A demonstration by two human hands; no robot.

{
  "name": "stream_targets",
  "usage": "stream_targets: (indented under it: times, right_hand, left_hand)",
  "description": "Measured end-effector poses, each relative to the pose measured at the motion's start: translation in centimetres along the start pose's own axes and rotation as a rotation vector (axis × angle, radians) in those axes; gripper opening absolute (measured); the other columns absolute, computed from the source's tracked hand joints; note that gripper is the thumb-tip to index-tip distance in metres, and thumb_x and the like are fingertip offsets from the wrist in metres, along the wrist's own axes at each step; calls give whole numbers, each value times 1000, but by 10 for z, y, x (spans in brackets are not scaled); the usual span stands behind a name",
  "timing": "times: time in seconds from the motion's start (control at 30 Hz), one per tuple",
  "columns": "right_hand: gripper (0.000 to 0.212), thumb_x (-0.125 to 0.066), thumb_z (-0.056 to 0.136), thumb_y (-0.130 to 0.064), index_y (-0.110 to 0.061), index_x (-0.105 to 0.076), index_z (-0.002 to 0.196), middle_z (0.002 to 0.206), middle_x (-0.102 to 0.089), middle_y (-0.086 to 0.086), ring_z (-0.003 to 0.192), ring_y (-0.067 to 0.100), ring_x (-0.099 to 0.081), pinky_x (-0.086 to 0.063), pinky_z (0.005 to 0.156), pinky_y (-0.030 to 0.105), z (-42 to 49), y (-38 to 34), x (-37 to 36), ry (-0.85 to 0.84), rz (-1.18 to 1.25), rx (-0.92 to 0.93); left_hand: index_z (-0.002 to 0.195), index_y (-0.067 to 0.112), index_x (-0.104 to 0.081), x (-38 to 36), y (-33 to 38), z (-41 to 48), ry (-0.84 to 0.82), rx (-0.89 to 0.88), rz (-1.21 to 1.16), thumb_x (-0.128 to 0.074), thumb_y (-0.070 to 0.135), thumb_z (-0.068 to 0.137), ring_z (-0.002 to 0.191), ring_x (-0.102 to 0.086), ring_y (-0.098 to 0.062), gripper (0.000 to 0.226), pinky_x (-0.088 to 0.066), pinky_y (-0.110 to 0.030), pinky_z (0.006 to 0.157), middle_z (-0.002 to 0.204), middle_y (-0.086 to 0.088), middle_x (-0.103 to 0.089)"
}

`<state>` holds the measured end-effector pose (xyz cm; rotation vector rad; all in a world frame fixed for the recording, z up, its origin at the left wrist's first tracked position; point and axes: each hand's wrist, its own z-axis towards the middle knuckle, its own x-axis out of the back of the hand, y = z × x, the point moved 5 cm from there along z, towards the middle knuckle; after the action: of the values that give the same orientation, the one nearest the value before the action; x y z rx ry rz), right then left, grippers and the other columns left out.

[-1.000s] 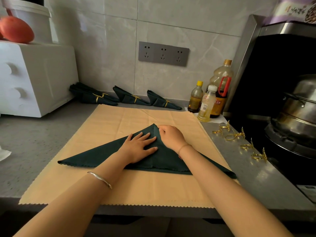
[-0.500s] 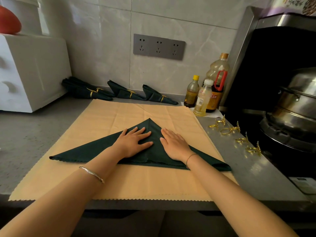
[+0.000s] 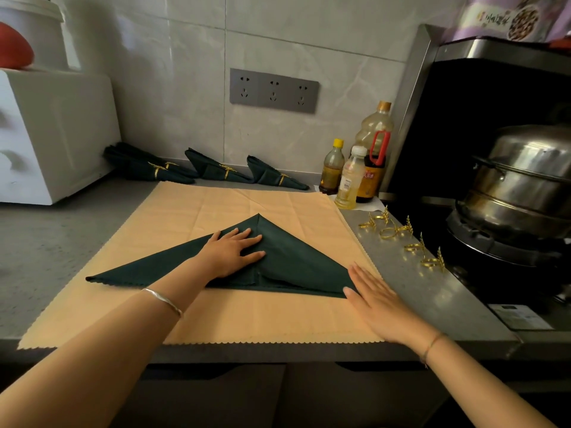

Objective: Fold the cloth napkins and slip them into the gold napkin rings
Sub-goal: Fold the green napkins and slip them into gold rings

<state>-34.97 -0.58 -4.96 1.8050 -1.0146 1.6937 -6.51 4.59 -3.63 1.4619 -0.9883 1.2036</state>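
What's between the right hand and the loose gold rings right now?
Nothing loose. In the head view, only the scalloped edge of the tan mat and a bare strip of grey counter separate the right hand from the gold napkin rings.

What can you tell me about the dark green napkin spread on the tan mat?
The dark green napkin is matte, woven-looking cloth folded into a wide, flat triangle, with its apex pointing at the wall and its long edge toward the person. Its left tip shows a scalloped hem, and a loose layer gapes slightly along the near edge. It lies on the tan mat. The left hand presses flat on it just left of the centre crease. The right hand lies flat over its right tip.
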Motion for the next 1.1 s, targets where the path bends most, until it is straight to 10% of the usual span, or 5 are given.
stream_targets:
  times: [0.47, 1.1]
  right_hand:
    - [31, -52, 94, -39, -34, -61, 123, 127, -56, -23, 118, -10, -45, -29, 100, 9, -1, -87, 26, 387, 187, 347]
    - [22, -53, 94, -31, -26, -74, 98, 98, -70, -14, 90, 3, -62, -50, 77, 25, 12, -113, 29, 455, 77, 373]
  left_hand:
    - [151, 37, -8, -7, 24, -70, 17, -20, -25, -16, 54, 99, 147, 0, -11, 55, 2, -40, 120, 159, 12, -6]
    - [151, 38, -4, -9, 13, -77, 22, -53, 2, -17, 51, 101, 147, 3, -9, 54, 3, -40, 120, 159, 15, -3]
